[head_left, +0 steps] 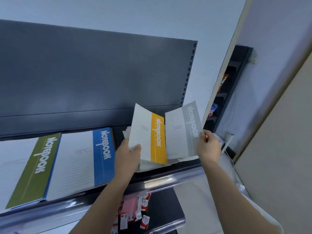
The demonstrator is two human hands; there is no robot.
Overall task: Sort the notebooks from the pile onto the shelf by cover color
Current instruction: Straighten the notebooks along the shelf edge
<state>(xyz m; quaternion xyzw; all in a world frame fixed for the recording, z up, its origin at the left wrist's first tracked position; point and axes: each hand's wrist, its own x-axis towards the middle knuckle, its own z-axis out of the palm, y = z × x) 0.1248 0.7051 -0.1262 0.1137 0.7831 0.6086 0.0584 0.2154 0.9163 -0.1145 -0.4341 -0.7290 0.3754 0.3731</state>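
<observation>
Head view caught me mid-sort: my left hand point(130, 154) gripped the yellow notebook point(157, 139) atop the pile point(179, 160) on the shelf point(160, 182), my right hand point(208, 147) pinched the grey notebook point(184, 132), which probably needed its own spot next.

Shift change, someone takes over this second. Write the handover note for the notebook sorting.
Left hand grips the yellow-striped notebook by its left edge, over the pile at the right end of the shelf.
Right hand pinches the grey-striped notebook by its right edge, held up beside the yellow one.
Done: green-striped notebook and blue-striped notebook lie on the shelf, further left.
Left: place grey and yellow apart by colour, then sort the rest of the pile.
</observation>
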